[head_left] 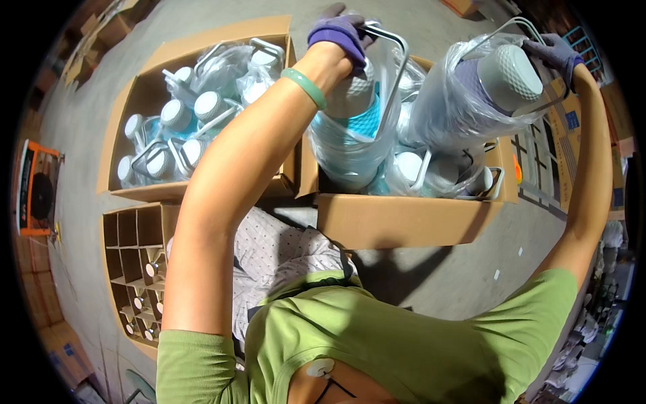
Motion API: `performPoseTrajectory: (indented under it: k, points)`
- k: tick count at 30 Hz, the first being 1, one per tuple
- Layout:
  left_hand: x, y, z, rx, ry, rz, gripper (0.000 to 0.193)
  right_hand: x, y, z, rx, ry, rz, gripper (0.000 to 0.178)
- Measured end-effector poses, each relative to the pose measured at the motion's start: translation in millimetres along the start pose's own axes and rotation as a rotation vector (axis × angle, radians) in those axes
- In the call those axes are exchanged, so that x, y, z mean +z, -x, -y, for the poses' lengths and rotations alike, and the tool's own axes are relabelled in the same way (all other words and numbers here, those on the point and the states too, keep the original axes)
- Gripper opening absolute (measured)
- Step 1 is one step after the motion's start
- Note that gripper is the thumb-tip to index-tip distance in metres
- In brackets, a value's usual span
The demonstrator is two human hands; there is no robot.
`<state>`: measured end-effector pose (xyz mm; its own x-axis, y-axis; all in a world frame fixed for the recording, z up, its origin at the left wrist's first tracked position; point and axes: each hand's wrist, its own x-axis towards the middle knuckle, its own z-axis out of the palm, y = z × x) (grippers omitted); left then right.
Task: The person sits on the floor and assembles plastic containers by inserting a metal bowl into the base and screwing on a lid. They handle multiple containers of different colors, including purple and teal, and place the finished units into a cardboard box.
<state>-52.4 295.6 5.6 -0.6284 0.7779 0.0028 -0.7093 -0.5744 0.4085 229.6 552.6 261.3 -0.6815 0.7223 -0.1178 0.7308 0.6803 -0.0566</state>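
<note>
My left hand (340, 34), in a purple-grey glove, is closed round the grey loop handle of a blue bottle (350, 151) in clear plastic. That bottle stands nearly upright over the right-hand carton (404, 219). Further right, my right hand (555, 57), gloved alike, grips the handle of a purple-grey bottle (471, 87), also bagged in clear plastic. Its pale dimpled cap (511, 74) tilts toward the right, and its lower part hangs above the carton. Beneath it in the carton lie several more bagged bottles (410, 165) with pale caps and loop handles.
A second open carton (148, 192) at the left is full of similar capped bottles (176, 114). Below it stands a divided cardboard box (124, 259) with small round-topped items in some cells. An orange-framed fan-like unit (37, 188) is at the far left; stacked cartons (579, 141) line the right.
</note>
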Motion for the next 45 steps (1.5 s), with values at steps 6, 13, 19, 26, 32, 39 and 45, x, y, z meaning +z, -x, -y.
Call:
performPoseTrajectory:
  k: [6, 13, 19, 26, 32, 39, 45]
  points:
    - [55.6, 69.8, 23.6, -0.032, -0.464, 0.056, 0.050, 5.4, 2.3, 3.8, -0.005, -0.082, 0.016, 0.045]
    - [103.7, 166.9, 1.8, 0.055, -0.485, -0.047, 0.030, 9.2, -2.9, -20.3, -0.023, -0.144, 0.025, 0.037]
    - [122.4, 121.4, 11.3, -0.083, -0.218, 0.082, 0.025, 14.3, -6.8, -20.2, -0.028, -0.191, -0.027, 0.037]
    - [39.7, 14.7, 64.2, -0.295, -0.146, -0.015, 0.023, 16.7, -11.7, -20.0, -0.097, -0.228, 0.046, 0.037]
    - [-30.8, 69.0, 85.7, -0.309, -0.350, -0.132, 0.041, 40.2, 15.0, -13.6, -0.206, -0.242, 0.135, 0.037]
    - [-172.5, 193.1, 97.5, -0.245, -0.456, -0.459, 0.060, 23.3, 13.7, 34.9, -0.342, -0.139, 0.094, 0.030]
    - [-115.0, 204.5, 19.7, -0.246, -0.822, -0.148, 0.060, -20.8, 42.9, 110.2, -0.619, 0.030, 0.115, 0.036]
